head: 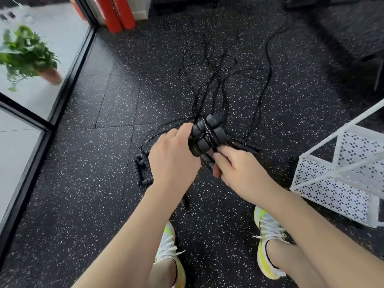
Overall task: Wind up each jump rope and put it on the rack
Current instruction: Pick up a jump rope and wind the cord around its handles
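My left hand (172, 156) grips a pair of black ribbed jump rope handles (207, 134) held together, with thin black cord wound around their middle. My right hand (232, 167) pinches the cord just below the handles. Several other black ropes (216, 69) trail in a tangle across the speckled floor beyond my hands. More black handles (142, 169) lie on the floor to the left of my left hand, and others (247, 145) lie right of the bundle. The white perforated metal rack (336, 183) stands at the right.
A glass wall with a black frame (68, 77) runs along the left, with a potted green plant (27, 53) behind it. Red cylinders (118, 13) stand at the top. Dark equipment (353, 28) fills the top right. My two shoes (268, 235) are on the floor below.
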The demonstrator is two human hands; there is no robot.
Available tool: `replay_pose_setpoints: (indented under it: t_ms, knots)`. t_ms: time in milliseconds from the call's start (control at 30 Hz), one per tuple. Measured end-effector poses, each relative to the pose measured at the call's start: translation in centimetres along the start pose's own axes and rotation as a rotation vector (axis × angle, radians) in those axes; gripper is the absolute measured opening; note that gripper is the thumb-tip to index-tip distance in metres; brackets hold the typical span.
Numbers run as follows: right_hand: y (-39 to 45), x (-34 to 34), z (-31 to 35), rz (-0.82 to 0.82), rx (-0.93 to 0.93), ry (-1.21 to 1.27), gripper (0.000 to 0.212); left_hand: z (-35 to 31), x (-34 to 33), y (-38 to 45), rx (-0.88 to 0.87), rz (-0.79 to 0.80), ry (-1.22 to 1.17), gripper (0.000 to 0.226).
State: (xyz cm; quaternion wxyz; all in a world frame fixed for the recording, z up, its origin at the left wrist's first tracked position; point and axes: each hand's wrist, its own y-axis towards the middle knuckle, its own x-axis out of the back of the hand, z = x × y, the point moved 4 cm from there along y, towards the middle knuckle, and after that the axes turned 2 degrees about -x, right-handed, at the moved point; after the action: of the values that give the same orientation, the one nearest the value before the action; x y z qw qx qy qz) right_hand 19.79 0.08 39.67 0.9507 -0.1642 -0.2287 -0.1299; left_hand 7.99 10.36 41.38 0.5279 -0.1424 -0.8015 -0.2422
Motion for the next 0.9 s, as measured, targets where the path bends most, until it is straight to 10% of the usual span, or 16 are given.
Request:
replay_pose_setpoints:
  t_ms: [500,900]
  knots:
    - [-2.1,1.1,3.0,0.088,0.143,-0.561,0.017,0.3,-1.5,-0.7,-0.098,0.136,0.155,0.037]
    - [0.0,7.8,1.0,-0.179,0.1,-0.071,0.013,-2.0,-2.6,-1.9,-0.503,0.107,0.044,0.047]
